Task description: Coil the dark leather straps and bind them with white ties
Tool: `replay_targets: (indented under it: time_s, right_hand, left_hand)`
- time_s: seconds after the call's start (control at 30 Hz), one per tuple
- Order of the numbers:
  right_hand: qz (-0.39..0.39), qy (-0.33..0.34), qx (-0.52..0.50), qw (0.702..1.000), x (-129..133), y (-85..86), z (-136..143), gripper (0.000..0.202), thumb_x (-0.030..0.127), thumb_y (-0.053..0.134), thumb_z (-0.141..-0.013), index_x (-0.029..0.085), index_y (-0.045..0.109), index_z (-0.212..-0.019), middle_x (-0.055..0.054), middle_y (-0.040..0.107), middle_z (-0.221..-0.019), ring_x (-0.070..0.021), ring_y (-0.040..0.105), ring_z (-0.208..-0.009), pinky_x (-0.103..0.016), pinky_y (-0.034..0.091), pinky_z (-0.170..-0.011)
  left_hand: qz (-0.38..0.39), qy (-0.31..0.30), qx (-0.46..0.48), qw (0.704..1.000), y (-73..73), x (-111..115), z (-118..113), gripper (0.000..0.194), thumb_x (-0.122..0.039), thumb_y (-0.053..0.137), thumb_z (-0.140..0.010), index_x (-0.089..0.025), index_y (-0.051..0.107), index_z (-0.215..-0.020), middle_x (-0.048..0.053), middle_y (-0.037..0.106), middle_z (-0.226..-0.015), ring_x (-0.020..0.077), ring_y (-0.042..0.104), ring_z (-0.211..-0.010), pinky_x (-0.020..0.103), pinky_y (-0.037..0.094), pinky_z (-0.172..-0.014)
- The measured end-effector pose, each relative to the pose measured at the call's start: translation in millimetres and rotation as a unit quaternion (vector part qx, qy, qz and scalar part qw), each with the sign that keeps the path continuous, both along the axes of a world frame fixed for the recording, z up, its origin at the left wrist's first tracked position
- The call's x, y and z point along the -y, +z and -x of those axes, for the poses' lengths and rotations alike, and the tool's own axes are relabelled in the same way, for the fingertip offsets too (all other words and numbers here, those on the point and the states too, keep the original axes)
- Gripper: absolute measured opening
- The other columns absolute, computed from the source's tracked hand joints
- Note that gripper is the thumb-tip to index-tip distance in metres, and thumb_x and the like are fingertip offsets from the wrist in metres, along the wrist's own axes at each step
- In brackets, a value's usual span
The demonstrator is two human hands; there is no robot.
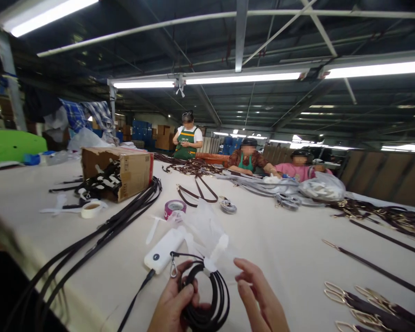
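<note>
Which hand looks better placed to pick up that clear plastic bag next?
The right hand, probably. Its fingers are open and free, just beside the clear plastic bag. The left hand is busy gripping the coiled dark strap.

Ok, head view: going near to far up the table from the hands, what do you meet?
Coiled dark strap held in the left hand, right hand beside it → white power bank → purple tape roll → cardboard box → pile of brown straps → person in a green apron.

Both hands bare, no gloves/rings/watch: left hand (171, 306) & right hand (263, 299); sleeves weren't in view.
</note>
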State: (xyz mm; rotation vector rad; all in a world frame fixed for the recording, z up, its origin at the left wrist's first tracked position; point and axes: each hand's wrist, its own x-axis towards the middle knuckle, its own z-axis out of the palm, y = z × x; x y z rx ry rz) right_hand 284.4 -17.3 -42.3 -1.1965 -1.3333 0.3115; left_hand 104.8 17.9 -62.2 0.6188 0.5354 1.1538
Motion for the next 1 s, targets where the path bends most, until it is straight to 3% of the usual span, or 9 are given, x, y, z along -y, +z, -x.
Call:
replay_targets:
  time_s: [0.07, 0.13, 0.23, 0.3, 0.4, 0.5, 0.63, 0.8, 1.0]
  right_hand:
    - [0.077, 0.083, -0.049, 0.992, -6, 14.1, -1, 0.044, 0.055, 0.055, -0.090, 0.024, 0.066, -0.119, -0.010, 0.070, -0.114, -0.0273, 0.065, -0.103, -0.034, 0.056, -0.084]
    - [0.140, 0.144, -0.095, 0.975, -13, 19.3, 3, 0.049, 0.060, 0.053, -0.090, 0.020, 0.069, -0.113, -0.010, 0.073, -0.104, -0.0282, 0.065, -0.100, -0.038, 0.053, -0.088]
    - [0.175, 0.124, -0.189, 0.958, -23, 15.5, 10, 0.052, 0.066, 0.061, -0.080, 0.017, 0.074, -0.090, -0.006, 0.072, -0.079, -0.0253, 0.065, -0.080, -0.034, 0.052, -0.074]
    - [0.190, 0.117, -0.297, 0.928, -27, 10.7, 13, 0.051, 0.066, 0.072, -0.070, 0.017, 0.073, -0.082, -0.002, 0.067, -0.068, -0.0214, 0.061, -0.070, -0.028, 0.050, -0.063]
    - [0.185, 0.113, -0.463, 0.859, -31, 3.9, 17, 0.048, 0.057, 0.087, -0.052, 0.017, 0.072, -0.074, 0.001, 0.063, -0.065, -0.0163, 0.056, -0.062, -0.024, 0.048, -0.054]
    - [0.161, 0.091, -0.535, 0.824, -34, -3.7, 22, 0.050, 0.053, 0.092, -0.042, 0.018, 0.070, -0.068, 0.000, 0.066, -0.071, -0.0172, 0.059, -0.067, -0.026, 0.050, -0.058]
    - [0.136, 0.054, -0.508, 0.849, -36, -10.6, 25, 0.054, 0.066, 0.084, -0.050, 0.020, 0.068, -0.070, 0.002, 0.063, -0.069, -0.0151, 0.055, -0.064, -0.025, 0.047, -0.055]
    - [0.131, 0.083, -0.367, 0.917, -35, -4.0, 13, 0.046, 0.063, 0.074, -0.071, 0.017, 0.070, -0.078, 0.000, 0.064, -0.071, -0.0147, 0.052, -0.066, -0.023, 0.042, -0.060]
    - [0.151, 0.078, -0.261, 0.950, -29, 11.5, 3, 0.050, 0.068, 0.059, -0.081, 0.019, 0.069, -0.083, -0.002, 0.066, -0.074, -0.0187, 0.055, -0.072, -0.027, 0.042, -0.065]
  left_hand:
    - [-0.006, -0.025, -0.005, 1.000, -3.1, 2, -3, 0.055, -0.028, 0.081, -0.071, -0.024, 0.058, -0.120, -0.002, 0.054, -0.079, 0.0095, 0.050, -0.062, 0.029, 0.048, -0.070]
    - [-0.009, -0.042, -0.007, 0.999, -6.6, 4, -8, 0.055, -0.029, 0.080, -0.072, -0.024, 0.056, -0.121, -0.002, 0.053, -0.078, 0.0100, 0.050, -0.062, 0.030, 0.049, -0.070]
    - [-0.014, -0.048, -0.004, 0.999, -8.7, 7, -13, 0.060, -0.032, 0.082, -0.070, -0.025, 0.052, -0.121, -0.003, 0.053, -0.075, 0.0095, 0.048, -0.059, 0.033, 0.049, -0.071]
    - [-0.029, -0.054, -0.003, 0.998, -7.4, 8, -15, 0.065, -0.033, 0.083, -0.068, -0.026, 0.048, -0.123, -0.005, 0.055, -0.073, 0.0093, 0.049, -0.057, 0.035, 0.050, -0.074]
    - [-0.079, -0.065, -0.026, 0.994, -4.5, 8, -16, 0.070, -0.032, 0.081, -0.068, -0.025, 0.044, -0.128, -0.004, 0.058, -0.071, 0.0123, 0.055, -0.059, 0.035, 0.049, -0.075]
    - [-0.100, -0.058, -0.047, 0.992, -5.0, 6, -17, 0.072, -0.030, 0.080, -0.069, -0.025, 0.042, -0.130, -0.004, 0.058, -0.070, 0.0142, 0.059, -0.060, 0.028, 0.045, -0.065]
    - [-0.085, -0.046, -0.041, 0.995, -8.6, 4, -21, 0.085, -0.034, 0.084, -0.064, -0.025, 0.037, -0.134, -0.003, 0.061, -0.080, 0.0109, 0.055, -0.055, 0.026, 0.043, -0.060]
    - [-0.032, -0.058, -0.046, 0.997, -0.7, 3, -17, 0.076, -0.030, 0.084, -0.065, -0.024, 0.046, -0.131, -0.005, 0.058, -0.075, 0.0096, 0.054, -0.058, 0.030, 0.047, -0.077]
    - [-0.039, -0.149, -0.064, 0.986, 20.4, -4, 6, 0.072, -0.039, 0.087, -0.060, -0.021, 0.058, -0.123, 0.009, 0.067, -0.105, 0.0253, 0.065, -0.094, 0.035, 0.045, -0.087]
